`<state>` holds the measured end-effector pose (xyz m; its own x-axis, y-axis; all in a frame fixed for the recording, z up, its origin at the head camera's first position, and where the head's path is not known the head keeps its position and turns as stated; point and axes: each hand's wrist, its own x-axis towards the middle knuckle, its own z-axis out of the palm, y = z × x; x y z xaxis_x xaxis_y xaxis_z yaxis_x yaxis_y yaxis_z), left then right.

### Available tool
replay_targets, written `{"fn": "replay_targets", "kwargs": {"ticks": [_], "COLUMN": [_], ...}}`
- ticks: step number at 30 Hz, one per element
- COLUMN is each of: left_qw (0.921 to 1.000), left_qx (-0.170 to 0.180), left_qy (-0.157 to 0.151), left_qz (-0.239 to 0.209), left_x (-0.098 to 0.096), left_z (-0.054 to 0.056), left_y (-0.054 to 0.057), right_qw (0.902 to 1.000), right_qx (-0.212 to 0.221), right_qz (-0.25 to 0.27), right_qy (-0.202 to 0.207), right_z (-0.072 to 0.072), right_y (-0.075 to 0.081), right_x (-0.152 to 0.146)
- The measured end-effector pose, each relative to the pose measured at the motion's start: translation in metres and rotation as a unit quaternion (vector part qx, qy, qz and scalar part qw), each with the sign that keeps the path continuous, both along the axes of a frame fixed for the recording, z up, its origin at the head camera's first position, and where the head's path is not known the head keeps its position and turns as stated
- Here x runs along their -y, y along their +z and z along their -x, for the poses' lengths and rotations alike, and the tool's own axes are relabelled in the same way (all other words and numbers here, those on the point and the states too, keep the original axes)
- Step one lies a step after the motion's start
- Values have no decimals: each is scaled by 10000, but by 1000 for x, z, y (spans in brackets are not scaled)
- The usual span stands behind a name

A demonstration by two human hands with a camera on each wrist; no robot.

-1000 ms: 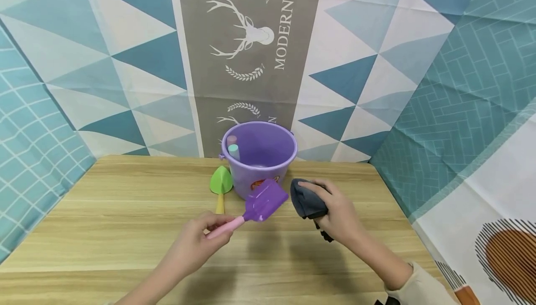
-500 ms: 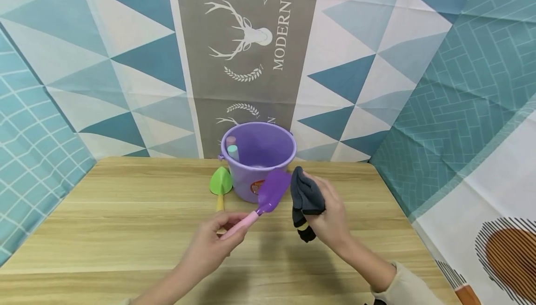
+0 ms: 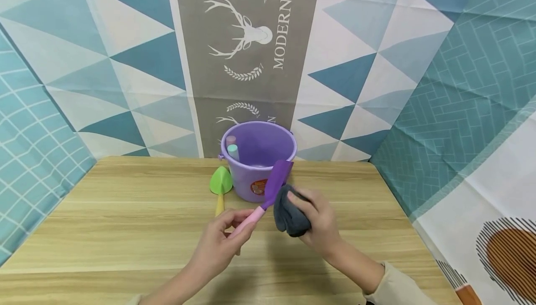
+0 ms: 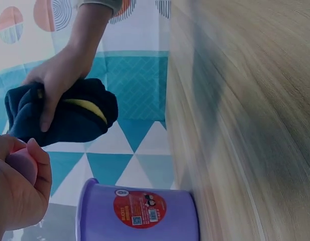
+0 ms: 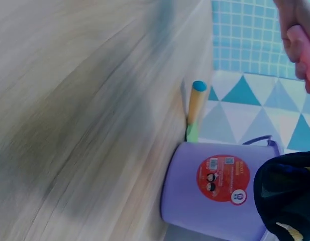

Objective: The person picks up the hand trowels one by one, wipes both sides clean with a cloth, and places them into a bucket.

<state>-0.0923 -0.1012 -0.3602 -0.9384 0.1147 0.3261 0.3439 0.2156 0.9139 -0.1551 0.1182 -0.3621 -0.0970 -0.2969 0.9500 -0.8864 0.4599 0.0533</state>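
Note:
My left hand (image 3: pixel 222 237) grips the pink handle of a toy shovel (image 3: pixel 278 182) with a purple blade, held tilted up above the table. In my right hand (image 3: pixel 320 221) is a bunched dark grey cloth (image 3: pixel 291 212), which sits against the lower right edge of the blade in the head view. A yellow patch shows on the cloth (image 4: pixel 69 115) in the left wrist view. Behind the blade stands a purple bucket (image 3: pixel 240 175) with a red label; two stick-like ends, pink and mint, poke up inside it.
A green toy trowel (image 3: pixel 220 182) with a yellow handle lies left of the bucket. The wooden table (image 3: pixel 104 221) meets patterned cloth walls (image 3: pixel 138 72) at the back and sides.
My left hand has moved right and turned the shovel more upright. My right hand has brought the cloth left and onto the blade; before, the two were apart.

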Motion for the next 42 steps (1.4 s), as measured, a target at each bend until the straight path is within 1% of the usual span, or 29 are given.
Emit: {"fn": "replay_targets", "kwargs": {"ticks": [1,3,5,8,12,14,17,20,23,26,28,30,33,36,39,41,42], "left_qw": [10000,10000,10000,9999,9990,9982,9963,9955,9956,9955,9955,9960,9967,9965,9950,9930,9923], "left_qx": [-4,12,-12,-122,-326,-436,-533,-459,-361,-302,-345,-405,-547,-652,-758,-852,-896], "left_qy": [-11,-23,-22,-63,-216,-332,-533,-637,-653,-672,-663,-601,-456,-396,-497,-639,-686], "left_qz": [-10,-39,-63,-106,-198,-251,-404,-529,-574,-589,-575,-519,-397,-345,-429,-503,-510], "left_x": [0,1,2,2,1,-1,-4,-7,-8,-8,-7,-6,-5,-4,-5,-6,-6], "left_z": [0,0,0,0,-2,-4,-5,-6,-6,-7,-6,-6,-5,-5,-6,-6,-6], "left_y": [0,1,1,0,-1,-1,-1,0,1,1,1,1,0,-1,-3,-3,-4], "right_qw": [9998,9991,9994,9995,9978,9976,9974,9946,9891,9824,9790,9776,9821,9879,9895,9894,9892], "right_qx": [-186,-400,-344,-106,92,42,-263,-781,-1318,-1791,-1999,-2079,-1827,-1317,-865,-747,-763], "right_qz": [-71,-118,-26,299,630,659,622,651,656,524,398,319,400,741,1105,1191,1200], "right_qy": [-34,-21,-25,-77,-191,-222,-253,-201,-88,-39,31,73,239,340,358,352,348], "right_z": [1,3,5,8,12,12,12,12,12,11,10,10,12,15,18,19,19], "right_y": [0,1,3,6,9,11,12,13,15,17,17,16,15,14,16,17,18], "right_x": [0,-2,-6,-12,-16,-16,-14,-8,-2,2,2,2,-3,-9,-13,-13,-13]}}
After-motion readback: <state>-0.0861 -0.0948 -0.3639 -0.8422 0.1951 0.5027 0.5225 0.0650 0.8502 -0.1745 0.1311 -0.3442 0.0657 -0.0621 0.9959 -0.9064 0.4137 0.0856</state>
